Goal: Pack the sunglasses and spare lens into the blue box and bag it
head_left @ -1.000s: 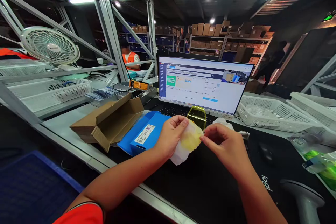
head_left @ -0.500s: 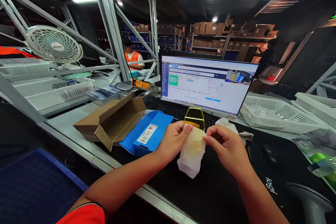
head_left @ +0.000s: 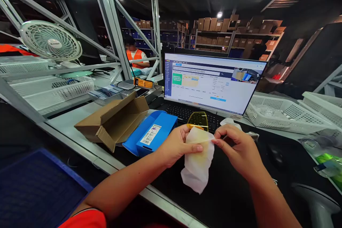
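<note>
Both my hands hold a white soft pouch (head_left: 198, 164) over the black desk mat (head_left: 227, 192). My left hand (head_left: 176, 145) grips its upper left side with the thumb across the front. My right hand (head_left: 236, 148) pinches its upper right edge. A yellow transparent lens piece (head_left: 198, 120) sticks out of the pouch's top, and yellow shows faintly through the fabric. The pouch's lower end hangs loose.
An open blue box (head_left: 151, 136) with a barcode label and an open cardboard box (head_left: 114, 119) lie to the left. A monitor (head_left: 213, 82) and keyboard (head_left: 181, 111) stand behind. White baskets (head_left: 278, 115) sit right, a fan (head_left: 50, 41) left. A person in an orange vest (head_left: 136, 56) works beyond.
The pouch has been pulled up and unfolded, hanging longer than before. The yellow lens piece now sits lower in it, and my hands have spread slightly along its top edge.
</note>
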A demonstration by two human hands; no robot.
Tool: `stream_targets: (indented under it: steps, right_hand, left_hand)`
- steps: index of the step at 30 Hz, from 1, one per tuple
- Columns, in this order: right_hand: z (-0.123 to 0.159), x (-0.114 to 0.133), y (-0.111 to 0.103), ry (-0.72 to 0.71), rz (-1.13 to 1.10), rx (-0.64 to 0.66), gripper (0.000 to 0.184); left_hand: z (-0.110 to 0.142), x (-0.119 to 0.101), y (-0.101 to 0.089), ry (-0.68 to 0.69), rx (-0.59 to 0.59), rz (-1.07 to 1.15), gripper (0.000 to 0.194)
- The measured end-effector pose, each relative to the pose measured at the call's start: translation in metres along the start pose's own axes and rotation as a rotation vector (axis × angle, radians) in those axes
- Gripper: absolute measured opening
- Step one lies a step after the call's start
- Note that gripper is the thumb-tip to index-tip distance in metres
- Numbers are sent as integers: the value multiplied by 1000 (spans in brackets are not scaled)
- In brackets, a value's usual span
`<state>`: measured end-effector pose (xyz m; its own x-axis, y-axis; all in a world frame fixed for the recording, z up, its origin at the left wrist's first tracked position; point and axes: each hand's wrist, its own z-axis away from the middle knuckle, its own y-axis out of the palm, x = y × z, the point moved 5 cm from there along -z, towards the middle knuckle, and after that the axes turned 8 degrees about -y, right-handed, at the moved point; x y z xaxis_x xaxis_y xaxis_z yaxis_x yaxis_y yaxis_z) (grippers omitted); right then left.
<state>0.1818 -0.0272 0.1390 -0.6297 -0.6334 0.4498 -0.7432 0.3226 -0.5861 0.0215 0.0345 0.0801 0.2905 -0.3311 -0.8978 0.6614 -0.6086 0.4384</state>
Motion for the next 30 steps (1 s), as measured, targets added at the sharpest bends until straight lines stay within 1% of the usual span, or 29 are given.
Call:
stream_targets:
  steps: [3, 5, 8, 9, 10, 12, 13, 14, 15, 17, 19, 22, 24, 27, 29, 30]
  right_hand:
    - [0, -1, 2, -19, 55, 3, 11]
    - [2, -3, 1, 0, 56, 13, 12]
    - [8, -9, -13, 95, 8, -41, 10]
    - [10, -12, -19, 128, -39, -44, 21]
    - [11, -15, -23, 153, -115, -21, 37]
    - [10, -22, -23, 159, -341, 91, 74]
    - [9, -26, -20, 147, -477, 147, 87]
    - [7, -31, -15, 134, -615, 184, 96]
    - [5, -36, -9, 121, -742, 196, 102]
    - [2, -48, 7, 117, -954, 177, 102]
    - [0, -57, 24, 138, -1109, 152, 100]
    - [2, -59, 41, 186, -1208, 143, 96]
    - [3, -54, 43, 198, -1213, 146, 86]
    - [5, -47, 39, 197, -1188, 144, 70]
    - [4, -44, 34, 185, -1169, 140, 68]
    - [4, -43, 32, 176, -1158, 141, 67]
  left_hand:
    - [-3, -2, 0, -11, 61, -8, 56]
    - [-3, -4, -1, -31, 108, -44, 61]
    - [-3, -10, -5, -54, 157, -115, 73]
    - [-3, -12, -7, -65, 181, -142, 76]
    - [-2, -13, -8, -82, 217, -172, 79]
    - [-1, -14, -6, -141, 316, -238, 81]
    - [-1, -13, -5, -175, 369, -267, 82]
    - [0, -12, -3, -207, 417, -286, 83]
    - [0, -10, 0, -231, 458, -294, 84]
    - [0, -7, 5, -253, 514, -279, 84]
    - [-1, -4, 8, -241, 533, -244, 81]
    - [-2, 0, 10, -218, 521, -224, 72]
    - [-3, 3, 10, -219, 504, -227, 70]
    - [-4, 5, 7, -207, 475, -217, 68]
    - [-4, 6, 5, -197, 458, -204, 65]
    - [-4, 8, 4, -198, 449, -199, 66]
